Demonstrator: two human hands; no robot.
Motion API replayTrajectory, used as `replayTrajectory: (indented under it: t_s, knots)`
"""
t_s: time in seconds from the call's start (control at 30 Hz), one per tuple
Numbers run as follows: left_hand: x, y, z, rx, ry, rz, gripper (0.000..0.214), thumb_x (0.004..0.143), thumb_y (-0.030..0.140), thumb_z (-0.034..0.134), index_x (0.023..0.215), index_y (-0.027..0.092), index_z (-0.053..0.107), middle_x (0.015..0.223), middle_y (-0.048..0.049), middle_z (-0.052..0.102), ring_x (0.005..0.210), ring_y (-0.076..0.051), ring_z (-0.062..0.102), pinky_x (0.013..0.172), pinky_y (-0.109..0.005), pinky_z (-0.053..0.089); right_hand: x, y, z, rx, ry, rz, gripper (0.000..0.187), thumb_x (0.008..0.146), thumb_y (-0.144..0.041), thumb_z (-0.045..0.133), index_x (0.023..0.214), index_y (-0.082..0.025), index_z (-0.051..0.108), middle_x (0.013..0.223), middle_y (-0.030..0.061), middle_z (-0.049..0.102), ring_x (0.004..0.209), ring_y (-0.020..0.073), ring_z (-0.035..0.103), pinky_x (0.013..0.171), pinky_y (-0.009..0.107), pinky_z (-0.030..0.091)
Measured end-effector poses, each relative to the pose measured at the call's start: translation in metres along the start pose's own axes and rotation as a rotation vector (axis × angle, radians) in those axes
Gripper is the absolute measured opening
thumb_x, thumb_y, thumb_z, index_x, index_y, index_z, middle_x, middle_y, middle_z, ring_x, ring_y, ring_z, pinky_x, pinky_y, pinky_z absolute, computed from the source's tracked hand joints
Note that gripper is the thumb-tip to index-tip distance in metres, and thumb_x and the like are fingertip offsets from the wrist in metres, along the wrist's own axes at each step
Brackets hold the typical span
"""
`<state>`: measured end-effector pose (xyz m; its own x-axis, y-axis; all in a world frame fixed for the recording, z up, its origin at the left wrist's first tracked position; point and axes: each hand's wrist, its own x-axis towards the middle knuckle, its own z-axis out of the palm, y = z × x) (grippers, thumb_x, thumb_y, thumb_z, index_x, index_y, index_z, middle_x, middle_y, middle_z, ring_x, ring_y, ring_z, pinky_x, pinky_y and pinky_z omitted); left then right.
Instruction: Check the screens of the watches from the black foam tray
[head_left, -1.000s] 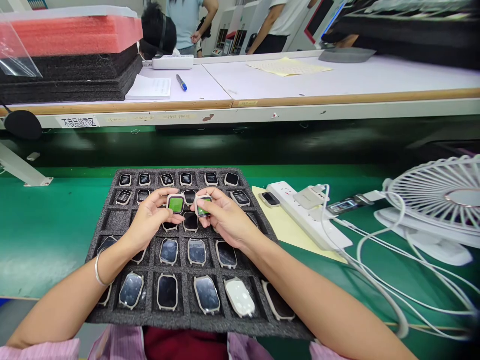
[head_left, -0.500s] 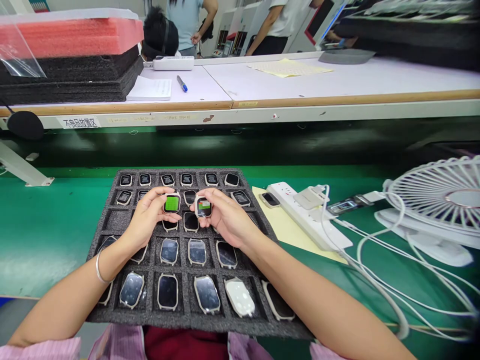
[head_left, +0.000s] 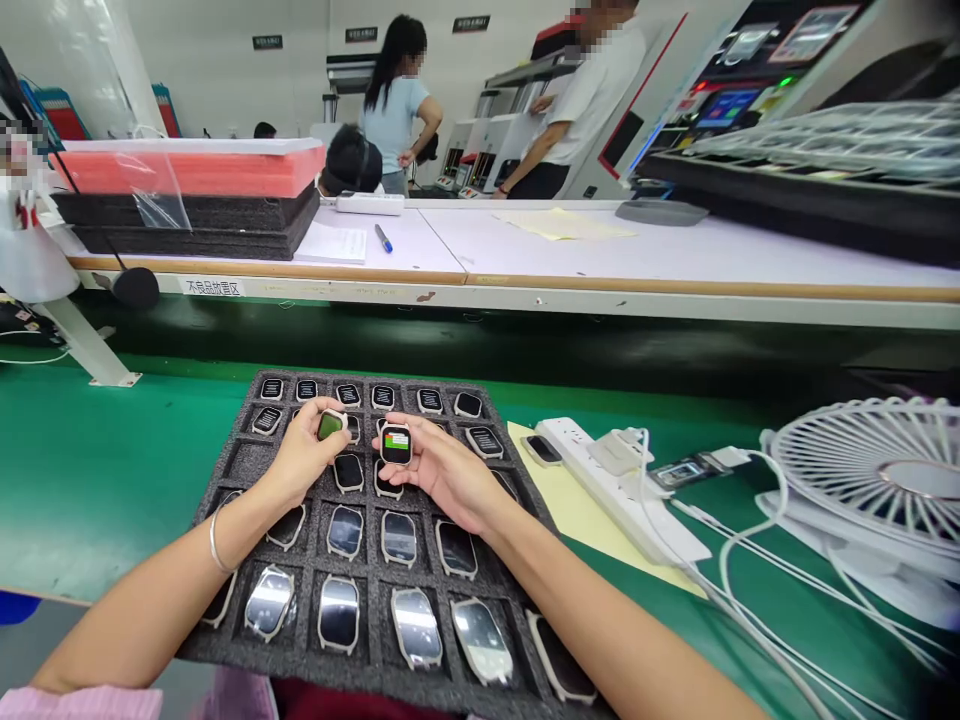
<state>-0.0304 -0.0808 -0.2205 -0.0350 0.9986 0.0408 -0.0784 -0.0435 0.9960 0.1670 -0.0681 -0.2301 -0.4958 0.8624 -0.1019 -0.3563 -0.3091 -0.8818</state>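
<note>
A black foam tray (head_left: pixel 247 462) lies on the green bench in front of me, its pockets filled with several smartwatch bodies. My left hand (head_left: pixel 304 462) is closed round a watch body with a lit green screen (head_left: pixel 330 425), held above the tray's upper rows. My right hand (head_left: pixel 442 468) pinches a second watch body (head_left: pixel 395 444) whose screen shows green, white and red bands. The two hands are close together, the watches a short gap apart. A silver bracelet circles my left wrist.
A white power strip (head_left: pixel 622 490) with plugs and white cables lies right of the tray on a yellow sheet (head_left: pixel 577 505). A white desk fan (head_left: pixel 877 480) stands at far right. Stacked black and red foam (head_left: pixel 187 200) sits on the raised shelf. People stand behind.
The camera has tilted upward, showing more of the room. My left hand turned its watch and drew it slightly left. The right watch now faces me more squarely.
</note>
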Motion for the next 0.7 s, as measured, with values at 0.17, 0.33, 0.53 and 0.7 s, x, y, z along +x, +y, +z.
replayTrajectory:
  t_s: [0.17, 0.33, 0.53, 0.7]
  knots:
    - [0.008, 0.01, -0.017, 0.105, 0.014, 0.064, 0.037, 0.069, 0.03, 0.064, 0.101, 0.019, 0.05, 0.078, 0.0035, 0.049, 0.055, -0.008, 0.037, 0.051, -0.02, 0.03, -0.002, 0.001, 0.005, -0.012, -0.053, -0.015, 0.056, 0.078, -0.037, 0.08, 0.127, -0.027, 0.056, 0.103, 0.003, 0.066, 0.09, 0.0232, 0.071, 0.086, 0.037, 0.052]
    - [0.002, 0.01, -0.066, 0.409, 0.064, 0.181, 0.036, 0.07, 0.03, 0.06, 0.103, 0.018, 0.054, 0.082, 0.0001, 0.054, 0.073, -0.015, 0.049, 0.066, -0.024, 0.037, -0.003, 0.003, 0.01, -0.075, -0.054, 0.011, 0.05, 0.08, -0.046, 0.078, 0.118, -0.023, 0.055, 0.101, 0.0057, 0.068, 0.078, 0.0204, 0.071, 0.073, 0.033, 0.052]
    - [-0.024, -0.007, -0.105, 0.861, -0.041, 0.028, 0.042, 0.075, 0.023, 0.052, 0.116, 0.019, 0.051, 0.08, -0.0005, 0.061, 0.069, -0.021, 0.058, 0.068, -0.029, 0.044, 0.003, 0.015, 0.011, -0.244, 0.071, 0.053, 0.042, 0.076, -0.048, 0.076, 0.098, -0.019, 0.055, 0.082, 0.0042, 0.07, 0.046, 0.0116, 0.058, 0.045, 0.021, 0.036]
    - [-0.028, -0.008, -0.1, 1.164, -0.036, 0.046, 0.044, 0.085, 0.018, 0.05, 0.126, 0.01, 0.039, 0.089, -0.0081, 0.063, 0.082, -0.026, 0.064, 0.075, -0.032, 0.049, 0.001, 0.01, 0.014, -0.153, 0.019, 0.108, 0.04, 0.073, -0.033, 0.069, 0.109, -0.018, 0.059, 0.097, 0.0097, 0.07, 0.06, 0.0195, 0.067, 0.052, 0.027, 0.043]
